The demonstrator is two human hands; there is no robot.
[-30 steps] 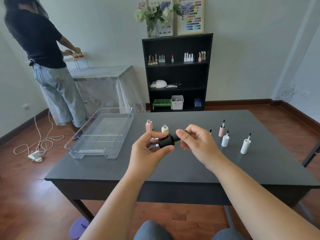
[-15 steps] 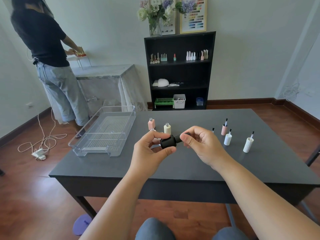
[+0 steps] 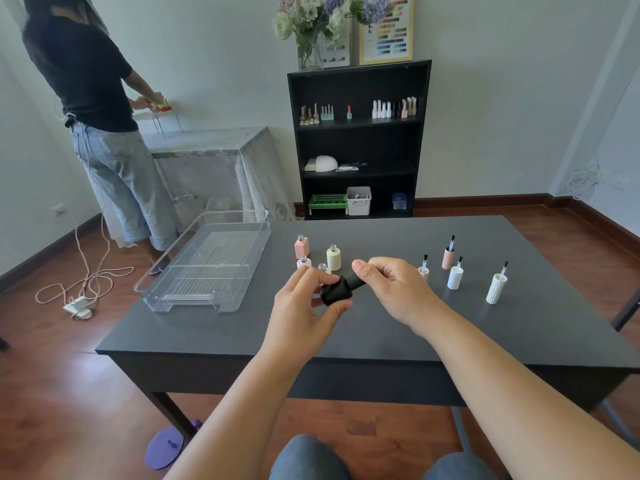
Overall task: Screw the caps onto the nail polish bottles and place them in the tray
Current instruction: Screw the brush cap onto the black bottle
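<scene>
A black nail polish bottle [image 3: 335, 293] is held above the dark table [image 3: 381, 327], pinched by my left hand [image 3: 304, 306]. My right hand [image 3: 391, 289] grips its black cap [image 3: 356, 280], which sits on the bottle's neck. Behind my hands stand several uncapped bottles: a pink square bottle [image 3: 301, 246], a cream bottle [image 3: 333, 258], a pale pink bottle [image 3: 303, 262] and a small one [image 3: 322, 267], partly hidden. To the right, several caps stand brush-up: a pink cap [image 3: 447, 257], a white cap [image 3: 454, 277], a ribbed white cap [image 3: 496, 287] and a small cream cap [image 3: 423, 270]. The clear tray [image 3: 207, 265] lies at the table's left.
A person in a black top stands at the far left by a cloth-covered table [image 3: 207, 161]. A black shelf [image 3: 360, 140] with bottles and bins stands against the back wall. A cable and power strip [image 3: 78, 303] lie on the wooden floor.
Both hands with the black bottle and cap sit slightly lower in view; my right fingers have shifted around the cap. The camera has moved a little.
</scene>
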